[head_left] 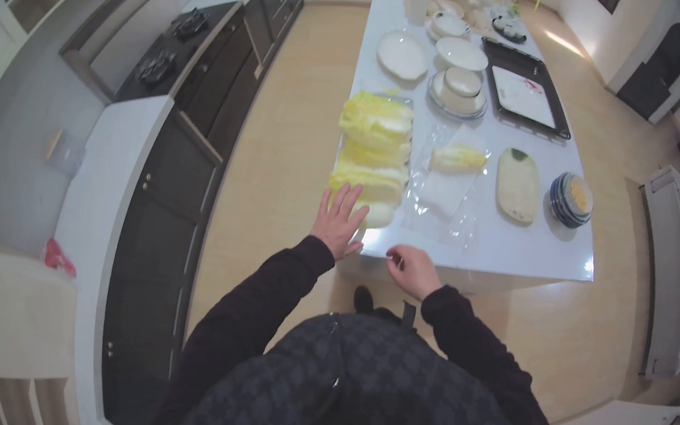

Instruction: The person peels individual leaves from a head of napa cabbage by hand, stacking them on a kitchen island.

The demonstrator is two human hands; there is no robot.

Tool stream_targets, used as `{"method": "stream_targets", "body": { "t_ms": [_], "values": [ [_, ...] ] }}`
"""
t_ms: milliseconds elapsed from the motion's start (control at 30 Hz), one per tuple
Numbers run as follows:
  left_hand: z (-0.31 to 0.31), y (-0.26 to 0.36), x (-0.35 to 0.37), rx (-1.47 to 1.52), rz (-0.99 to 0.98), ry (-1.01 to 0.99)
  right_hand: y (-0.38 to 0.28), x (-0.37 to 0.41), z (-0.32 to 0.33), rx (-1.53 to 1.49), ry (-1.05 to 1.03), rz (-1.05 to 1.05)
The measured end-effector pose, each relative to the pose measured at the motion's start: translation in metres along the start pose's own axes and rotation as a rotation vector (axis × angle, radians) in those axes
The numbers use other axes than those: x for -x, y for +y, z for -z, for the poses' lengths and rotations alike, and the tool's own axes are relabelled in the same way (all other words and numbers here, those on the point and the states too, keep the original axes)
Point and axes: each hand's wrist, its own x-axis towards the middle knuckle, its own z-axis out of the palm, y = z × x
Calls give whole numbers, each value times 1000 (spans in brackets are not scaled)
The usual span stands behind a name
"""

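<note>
Yellow-green cabbage leaves (374, 149) lie in a row on a tray along the left edge of the white island. My left hand (339, 221) is at the near end of the row, its fingers spread and touching the nearest leaf. My right hand (413, 272) is at the island's front edge with its fingers curled together; what they hold, if anything, is too small to make out. A small cabbage heart (459, 159) rests on a clear plastic bag (446, 195) right of the leaves.
Beyond the leaves stand an oval white plate (402, 55), stacked bowls (460, 94) and a black oven tray (520, 88) holding a white board. To the right are a long oval dish (519, 186) and a stack of blue-rimmed plates (570, 200). A stove (169, 46) is at left.
</note>
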Motion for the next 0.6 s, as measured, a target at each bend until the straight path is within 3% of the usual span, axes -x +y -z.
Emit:
{"method": "stream_targets", "body": {
  "t_ms": [200, 400, 600],
  "values": [
    [18, -11, -52, -100, -3, -384, 2, -28, 18, -55, -181, -140],
    [12, -21, -80, -137, -80, -447, 20, -51, 14, -57, -174, -36],
    [-24, -38, -99, -5, -88, -237, 32, -57, 13, -80, -203, -36]
  ]
}}
